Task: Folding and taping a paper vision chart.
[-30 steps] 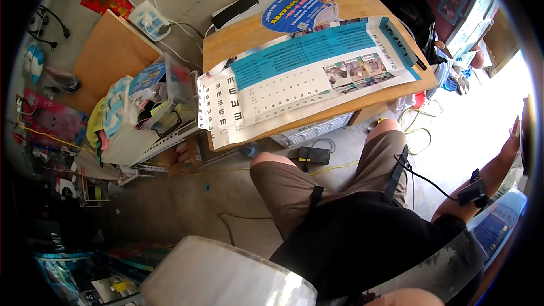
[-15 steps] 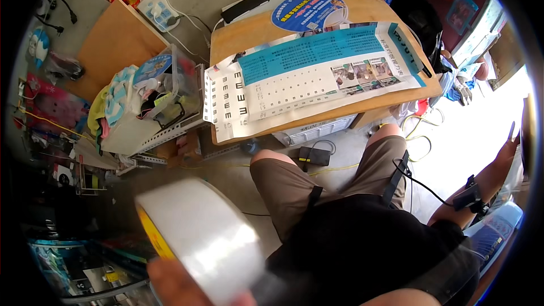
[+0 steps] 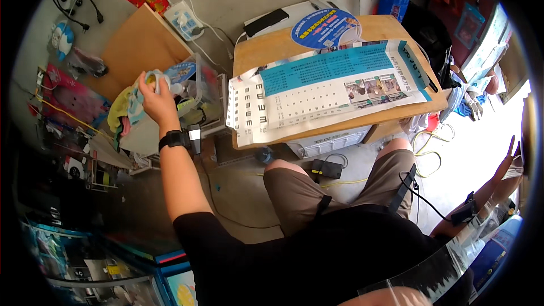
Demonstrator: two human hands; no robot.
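Left of the wooden table [image 3: 266, 51], your left hand [image 3: 156, 99] is stretched out over the clear plastic bin [image 3: 198, 88] of odds and ends, fingers curled around a roll of tape [image 3: 158, 79] — you've got it held at the bin's near-left corner, just above the pile of coloured cloths [image 3: 122, 110]. A black wrist strap [image 3: 173, 139] sits on that arm. On the table itself, the long blue-and-white printed sheet [image 3: 328, 88] lies flat, hanging a little over the table's front edge, with a round blue fan [image 3: 326, 28] behind it near the table's far edge. Far to the right of the table, your right hand [image 3: 507, 161] is raised with the fingers spread wide, holding nothing that shows. Under the table's front edge, a small black adapter [image 3: 326, 168] lies on the floor beside your knee.
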